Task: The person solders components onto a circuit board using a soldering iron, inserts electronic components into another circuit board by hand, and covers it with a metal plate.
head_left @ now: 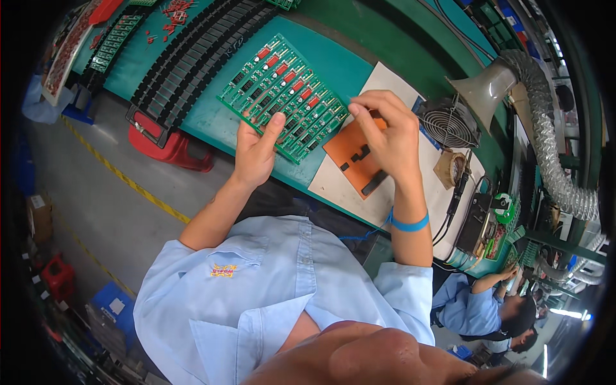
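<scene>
My left hand (pixel 258 153) grips the near edge of a green circuit board panel (pixel 287 96), with the thumb on top. The panel is held tilted above the bench. Rows of narrow boards on it carry red parts, small white round parts and black parts. My right hand (pixel 389 131) is beside the panel's right corner, thumb and forefinger pinched together. Whatever is between those fingertips is too small to make out. Under the right hand lies an orange-brown pad (pixel 359 154) with black pieces on it. A blue band (pixel 409 223) circles the right wrist.
Black slotted racks (pixel 192 64) stand left on the green bench (pixel 212 128), near scattered red parts (pixel 174 14). At right are a round fan guard (pixel 449 125), a soldering iron (pixel 459 186) and a funnel-shaped hood (pixel 486 86). A red stool (pixel 170 147) stands below. Co-workers (pixel 475 305) sit lower right.
</scene>
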A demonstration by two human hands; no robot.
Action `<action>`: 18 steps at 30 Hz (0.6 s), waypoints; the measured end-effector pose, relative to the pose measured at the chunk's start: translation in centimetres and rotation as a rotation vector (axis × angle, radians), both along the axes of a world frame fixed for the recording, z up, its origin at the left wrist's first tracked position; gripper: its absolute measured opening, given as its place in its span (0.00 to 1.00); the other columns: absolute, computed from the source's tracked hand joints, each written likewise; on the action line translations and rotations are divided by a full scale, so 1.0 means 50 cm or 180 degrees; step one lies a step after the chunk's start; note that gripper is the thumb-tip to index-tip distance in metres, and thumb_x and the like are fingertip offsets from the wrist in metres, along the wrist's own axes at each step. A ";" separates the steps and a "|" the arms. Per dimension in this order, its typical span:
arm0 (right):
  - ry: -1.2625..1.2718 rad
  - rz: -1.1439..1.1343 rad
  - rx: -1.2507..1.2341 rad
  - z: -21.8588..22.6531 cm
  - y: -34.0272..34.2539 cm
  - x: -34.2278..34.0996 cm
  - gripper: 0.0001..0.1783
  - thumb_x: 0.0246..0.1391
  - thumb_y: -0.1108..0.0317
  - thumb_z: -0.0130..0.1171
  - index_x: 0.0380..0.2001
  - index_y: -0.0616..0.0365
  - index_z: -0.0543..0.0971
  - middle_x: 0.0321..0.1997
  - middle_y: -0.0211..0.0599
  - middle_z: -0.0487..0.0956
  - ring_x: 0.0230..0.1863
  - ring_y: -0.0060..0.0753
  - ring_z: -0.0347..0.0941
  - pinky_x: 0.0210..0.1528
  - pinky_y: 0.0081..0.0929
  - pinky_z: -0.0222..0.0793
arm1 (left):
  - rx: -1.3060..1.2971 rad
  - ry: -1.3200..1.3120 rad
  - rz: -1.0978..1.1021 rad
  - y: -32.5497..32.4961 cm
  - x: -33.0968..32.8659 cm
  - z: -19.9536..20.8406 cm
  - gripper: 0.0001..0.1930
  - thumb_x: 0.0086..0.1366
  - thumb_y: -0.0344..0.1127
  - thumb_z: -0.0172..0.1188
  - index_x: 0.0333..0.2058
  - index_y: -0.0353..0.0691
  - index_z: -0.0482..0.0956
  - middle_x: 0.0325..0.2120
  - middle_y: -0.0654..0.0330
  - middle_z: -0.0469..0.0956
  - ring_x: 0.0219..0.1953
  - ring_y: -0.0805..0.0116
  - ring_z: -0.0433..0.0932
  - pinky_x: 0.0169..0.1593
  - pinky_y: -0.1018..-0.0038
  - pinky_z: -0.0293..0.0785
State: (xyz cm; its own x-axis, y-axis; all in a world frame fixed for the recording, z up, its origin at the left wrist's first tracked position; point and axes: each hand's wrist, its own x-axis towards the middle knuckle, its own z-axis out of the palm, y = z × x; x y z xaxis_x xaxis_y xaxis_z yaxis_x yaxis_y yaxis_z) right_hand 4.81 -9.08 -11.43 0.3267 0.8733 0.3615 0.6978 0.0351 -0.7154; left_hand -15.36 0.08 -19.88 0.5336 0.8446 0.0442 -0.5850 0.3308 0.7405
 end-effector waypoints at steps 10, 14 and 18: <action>-0.0042 0.0035 0.0722 -0.052 -0.007 -0.069 0.10 0.48 0.81 0.71 0.36 0.62 0.84 0.41 0.37 0.85 0.36 0.30 0.78 0.36 0.23 0.75 | 0.0572 0.0226 -0.0198 0.008 -0.021 -0.038 0.22 0.75 0.24 0.52 0.66 0.39 0.67 0.59 0.53 0.77 0.57 0.65 0.79 0.61 0.69 0.76; -0.0011 0.0049 0.0665 -0.059 -0.010 -0.076 0.11 0.47 0.81 0.72 0.36 0.62 0.84 0.42 0.38 0.85 0.38 0.31 0.79 0.37 0.22 0.76 | 0.0605 0.0187 -0.0067 0.001 -0.014 -0.028 0.21 0.75 0.23 0.53 0.65 0.38 0.68 0.58 0.54 0.78 0.55 0.66 0.80 0.60 0.70 0.77; -0.0114 0.0025 0.0692 -0.066 -0.008 -0.077 0.12 0.47 0.82 0.73 0.36 0.63 0.83 0.45 0.42 0.86 0.43 0.34 0.82 0.43 0.24 0.79 | 0.0709 0.0111 0.0070 -0.005 -0.008 -0.018 0.19 0.74 0.24 0.55 0.61 0.35 0.71 0.53 0.55 0.82 0.49 0.71 0.83 0.54 0.76 0.79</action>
State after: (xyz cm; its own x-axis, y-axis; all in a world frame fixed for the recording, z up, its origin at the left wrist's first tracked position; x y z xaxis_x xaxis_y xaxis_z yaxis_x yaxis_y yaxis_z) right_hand 0.96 -9.50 -14.75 0.3037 0.7760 0.5528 0.7217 0.1914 -0.6652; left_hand -15.78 -0.19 -20.76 0.5196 0.8275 0.2129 -0.5630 0.1441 0.8138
